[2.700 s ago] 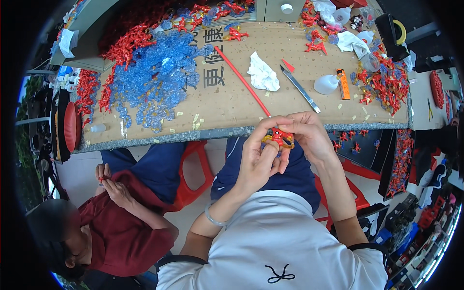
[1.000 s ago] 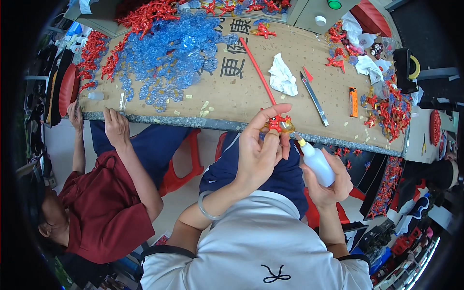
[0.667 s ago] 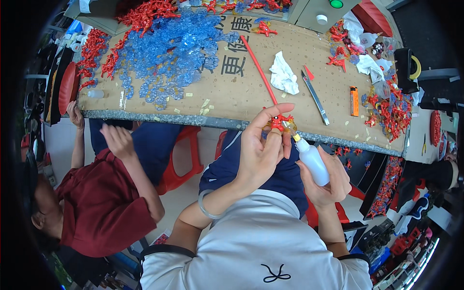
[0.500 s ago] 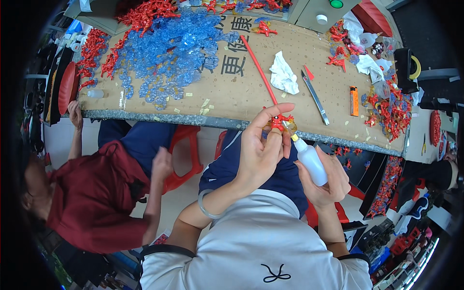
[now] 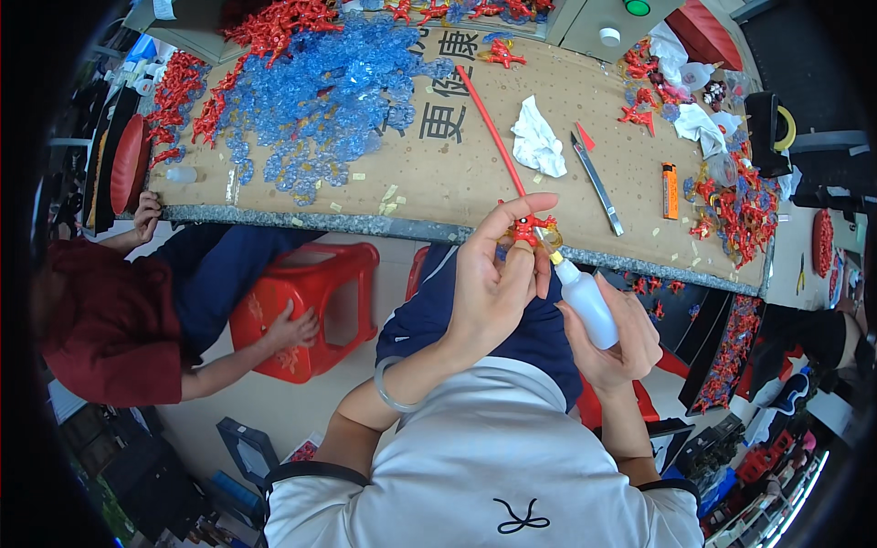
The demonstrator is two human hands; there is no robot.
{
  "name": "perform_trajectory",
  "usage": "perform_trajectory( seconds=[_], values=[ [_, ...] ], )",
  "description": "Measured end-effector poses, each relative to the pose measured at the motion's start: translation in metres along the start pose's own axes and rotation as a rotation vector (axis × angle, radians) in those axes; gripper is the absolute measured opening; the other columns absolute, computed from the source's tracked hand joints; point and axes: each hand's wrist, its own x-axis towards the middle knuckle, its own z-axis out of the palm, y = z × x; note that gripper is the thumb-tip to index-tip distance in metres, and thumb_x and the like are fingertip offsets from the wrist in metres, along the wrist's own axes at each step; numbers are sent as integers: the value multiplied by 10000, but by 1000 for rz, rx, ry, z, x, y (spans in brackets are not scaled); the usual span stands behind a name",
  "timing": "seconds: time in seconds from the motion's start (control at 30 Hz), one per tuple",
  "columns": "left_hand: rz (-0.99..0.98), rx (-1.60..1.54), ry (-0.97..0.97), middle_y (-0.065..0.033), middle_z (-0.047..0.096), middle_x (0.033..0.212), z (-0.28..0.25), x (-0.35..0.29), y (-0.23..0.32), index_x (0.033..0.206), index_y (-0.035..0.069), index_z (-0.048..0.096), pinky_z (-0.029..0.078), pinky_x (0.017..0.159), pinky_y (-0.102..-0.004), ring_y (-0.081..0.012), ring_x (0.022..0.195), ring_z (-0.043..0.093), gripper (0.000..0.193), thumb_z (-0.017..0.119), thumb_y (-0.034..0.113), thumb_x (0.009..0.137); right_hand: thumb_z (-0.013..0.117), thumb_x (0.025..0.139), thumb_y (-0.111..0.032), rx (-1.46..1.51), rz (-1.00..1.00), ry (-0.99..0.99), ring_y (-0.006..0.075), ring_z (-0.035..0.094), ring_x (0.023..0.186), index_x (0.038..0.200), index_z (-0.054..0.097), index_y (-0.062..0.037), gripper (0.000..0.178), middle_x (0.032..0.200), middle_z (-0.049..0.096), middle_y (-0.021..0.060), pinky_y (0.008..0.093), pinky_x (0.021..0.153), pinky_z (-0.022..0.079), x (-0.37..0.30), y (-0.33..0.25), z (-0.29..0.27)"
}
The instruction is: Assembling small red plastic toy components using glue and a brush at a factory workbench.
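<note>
Pinched in the fingers of my left hand is a small red toy figure with a clear yellowish piece at its right side. My right hand is wrapped round a white squeeze bottle, tilted up to the left. The bottle's yellow tip is right by the figure's yellowish piece; whether they touch I cannot tell. Both hands are at the front edge of the cardboard-covered table. Just beyond the figure lies a thin red stick.
A large pile of clear blue pieces and red figures covers the table's left. Towards the right lie crumpled tissue, a craft knife, an orange lighter and more figures. A co-worker is beside a red stool.
The co-worker on the left has moved leftward off the red stool, one hand now by its seat. My hands, the figure and the bottle have stayed nearly still.
</note>
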Motion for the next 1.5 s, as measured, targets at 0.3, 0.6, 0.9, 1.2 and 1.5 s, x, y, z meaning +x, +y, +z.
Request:
perform_trajectory(
  seconds=[0.3,0.6,0.9,1.2,1.5],
  values=[
    [-59,-43,-2,-58,554,688,0,-1,4,1269,-40,459,334,395,-158,-42,509,486,397,320,-2,899,822,593,-18,-6,-2,-10,255,644,620,1001,629,94,465,748,654,178,299,567,515,0,-1,-2],
    [-59,-50,-9,-56,554,693,0,-2,3,1275,-42,452,331,394,-159,-52,515,492,394,323,7,906,820,600,-28,9,11,-7,257,644,621,999,632,89,456,743,654,177,298,563,512,-1,-2,-3],
    [-73,-65,-12,-54,552,691,0,-2,5,1277,-45,449,331,393,-161,-56,520,493,397,326,13,905,820,602,-25,22,8,4,254,642,612,996,630,90,453,747,656,178,294,559,510,1,-3,-3],
    [-104,-91,-18,-56,546,686,-2,-2,5,1280,-40,452,324,388,-162,-65,520,491,414,319,2,890,820,609,-27,31,8,-4,254,651,622,989,630,91,441,756,660,183,288,564,514,3,-3,-2],
    [-145,-135,-23,-60,549,684,-5,0,3,1287,-25,455,309,379,-165,-78,514,495,413,325,10,896,818,613,-32,23,22,-17,252,650,621,989,633,83,434,755,661,179,285,564,514,3,-4,-3]
  ],
)
